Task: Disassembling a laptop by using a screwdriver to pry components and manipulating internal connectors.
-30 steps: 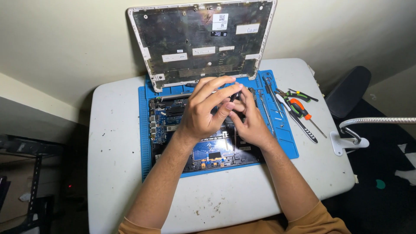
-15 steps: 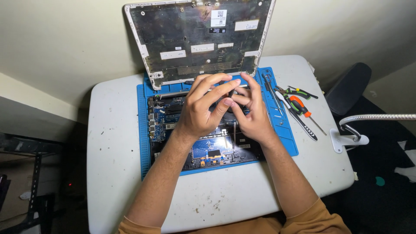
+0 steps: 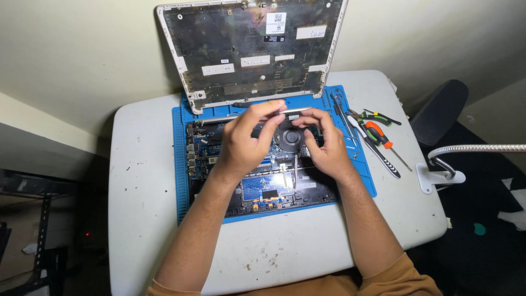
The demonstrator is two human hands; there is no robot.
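Both hands have lifted a little and drawn apart since the earlier frames, uncovering the round black fan [image 3: 291, 137] that they had been hiding. Now the left hand [image 3: 246, 143] and right hand [image 3: 324, 143] hover over the opened laptop base [image 3: 219, 159], which lies on a blue work mat [image 3: 179, 181] on the white desk [image 3: 137, 219]. Each grip is nearly closed, with thumb and forefinger pinched near the fan's upper edge beside a thin silver strip [image 3: 298, 110]; whether either one actually holds something, I cannot tell. Behind the mat, the removed bottom cover [image 3: 246, 49] leans upright against the wall. To the right, pliers [image 3: 375, 117], an orange-handled screwdriver [image 3: 379, 133] and a black-handled tool [image 3: 383, 156] lie just beside the mat. A lamp clamp [image 3: 441, 174] grips the desk's right edge.
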